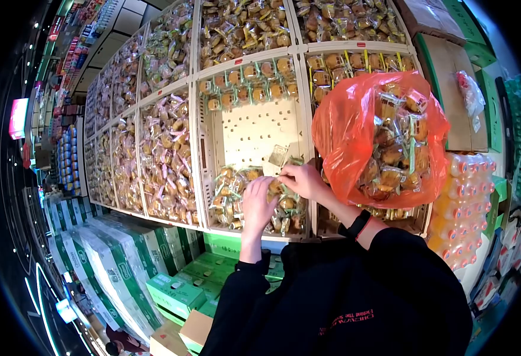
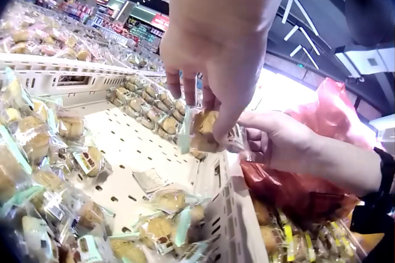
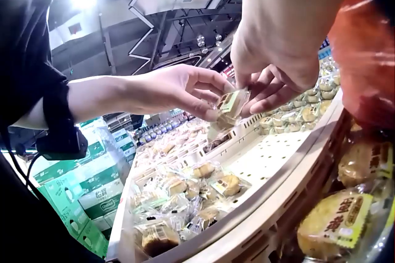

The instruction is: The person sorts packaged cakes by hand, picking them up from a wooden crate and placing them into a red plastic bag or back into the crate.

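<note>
Both hands meet over a cream plastic crate (image 1: 260, 133) of small wrapped cakes. Between thumb and fingers, my left hand (image 1: 259, 204) holds one wrapped cake (image 2: 205, 124) with a pale green wrapper strip. My right hand (image 1: 303, 181) pinches the near edge of the same wrapper, as the right wrist view also shows. Below them, a loose pile of wrapped cakes (image 1: 227, 204) fills the crate's near end. Neat rows of cakes (image 1: 248, 83) stand along its far end, with bare perforated floor between. A small printed slip (image 1: 278, 155) lies on that floor.
An open red plastic bag (image 1: 343, 136) full of wrapped cakes sits on the crate to the right. More crates of cakes (image 1: 168, 151) stretch left and beyond. Bottled orange drinks (image 1: 462, 207) stand at far right, green cartons (image 1: 177, 293) at lower left.
</note>
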